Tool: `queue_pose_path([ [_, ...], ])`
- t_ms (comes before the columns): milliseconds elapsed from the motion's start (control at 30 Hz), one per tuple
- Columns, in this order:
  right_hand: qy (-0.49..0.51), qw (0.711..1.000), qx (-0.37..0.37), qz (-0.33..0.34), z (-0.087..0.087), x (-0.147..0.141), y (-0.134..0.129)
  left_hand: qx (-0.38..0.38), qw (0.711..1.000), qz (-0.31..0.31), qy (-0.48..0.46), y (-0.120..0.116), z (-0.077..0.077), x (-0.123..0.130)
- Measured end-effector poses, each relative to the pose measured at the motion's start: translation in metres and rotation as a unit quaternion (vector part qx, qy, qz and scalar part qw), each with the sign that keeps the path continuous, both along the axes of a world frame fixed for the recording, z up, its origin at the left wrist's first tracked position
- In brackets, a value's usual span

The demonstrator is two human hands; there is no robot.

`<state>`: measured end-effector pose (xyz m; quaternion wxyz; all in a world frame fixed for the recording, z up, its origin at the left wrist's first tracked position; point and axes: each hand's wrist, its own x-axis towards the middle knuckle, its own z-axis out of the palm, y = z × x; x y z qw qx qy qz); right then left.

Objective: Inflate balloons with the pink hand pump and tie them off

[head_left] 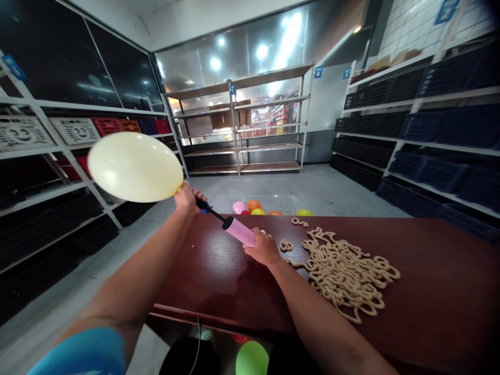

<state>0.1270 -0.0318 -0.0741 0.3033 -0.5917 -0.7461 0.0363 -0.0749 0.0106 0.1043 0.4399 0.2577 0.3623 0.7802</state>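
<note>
A pale yellow inflated balloon (135,166) extends leftward from my left hand (186,200), whose fingers are closed at its neck, against the black end of a hand pump. The exact spot where neck and pump meet is hidden by those fingers. The balloon pump has a pink barrel (239,232) and a black rod (215,212) that is drawn out of it. My right hand (266,247) is wrapped around the lower end of the barrel, above the dark red table (219,281). To its right lies a pile of beige, curled long balloons (347,271), uninflated.
Two small beige loops (286,245) lie apart from the pile. Beyond the table, several inflated balloons (253,206) rest on the floor. A green balloon (252,359) is below the front edge, near my legs. Shelves with crates (433,172) line both sides; a rack (269,166) stands behind.
</note>
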Motion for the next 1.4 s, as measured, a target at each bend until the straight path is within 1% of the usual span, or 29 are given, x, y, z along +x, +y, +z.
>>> queue_pose_path([
  [67,0.0,1.0,-0.002,0.001,0.002,0.0,0.0,0.018,1.0,0.01,-0.002,0.001,0.022,-0.019],
  [133,0.0,1.0,-0.007,-0.004,0.003,-0.001,0.0,0.033,0.999,0.016,0.008,0.002,0.036,-0.034],
  [167,-0.002,1.0,-0.011,-0.009,0.003,-0.001,-0.001,0.038,0.999,0.018,0.011,0.003,0.039,-0.039],
  [233,-0.009,1.0,-0.023,-0.02,0.003,-0.002,-0.002,0.041,0.999,0.022,0.012,0.005,0.036,-0.041],
  [267,-0.012,0.999,-0.028,-0.023,0.003,-0.002,-0.002,0.039,0.999,0.025,0.008,0.006,0.031,-0.039],
  [333,-0.013,0.999,-0.036,-0.022,0.002,-0.001,-0.003,0.025,0.999,0.022,-0.002,0.007,0.014,-0.028],
  [467,-0.008,0.999,-0.034,-0.012,-0.003,0.001,-0.001,-0.011,1.0,-0.007,-0.016,0.005,-0.026,0.01],
  [533,-0.01,1.0,-0.027,-0.008,-0.005,0.002,0.0,-0.025,0.999,-0.024,-0.021,0.002,-0.043,0.03],
  [600,-0.012,1.0,-0.026,-0.006,-0.006,0.003,0.001,-0.039,0.999,-0.031,-0.022,-0.001,-0.056,0.045],
  [667,-0.012,0.999,-0.031,-0.006,-0.005,0.003,0.0,-0.042,0.999,-0.027,-0.02,-0.003,-0.063,0.053],
  [733,-0.012,0.999,-0.032,-0.006,-0.002,0.002,-0.001,-0.038,0.999,-0.024,-0.016,-0.004,-0.062,0.051],
  [800,-0.013,1.0,-0.026,-0.006,0.001,0.0,-0.002,-0.031,0.999,-0.028,-0.014,-0.004,-0.053,0.042],
  [900,-0.016,1.0,-0.022,-0.007,0.004,-0.002,-0.002,-0.01,1.0,-0.018,-0.01,-0.002,-0.029,0.017],
  [1033,-0.011,1.0,-0.018,-0.004,0.002,-0.003,0.0,0.016,1.0,0.002,-0.008,0.002,0.007,-0.022],
  [1100,-0.007,1.0,-0.015,-0.007,0.0,-0.003,0.001,0.022,1.0,0.006,-0.015,0.004,0.018,-0.034],
  [1133,-0.006,1.0,-0.014,-0.008,-0.002,-0.004,0.002,0.024,1.0,0.007,-0.019,0.005,0.02,-0.036],
  [1200,-0.006,1.0,-0.012,-0.01,-0.005,-0.004,0.002,0.024,0.999,0.008,-0.025,0.007,0.019,-0.033],
  [1267,-0.008,1.0,-0.012,-0.011,-0.006,-0.003,0.003,0.017,1.0,0.003,-0.026,0.007,0.01,-0.02],
  [1400,-0.011,1.0,-0.018,-0.013,-0.007,-0.001,0.002,-0.009,1.0,-0.017,-0.016,0.005,-0.023,0.019],
])
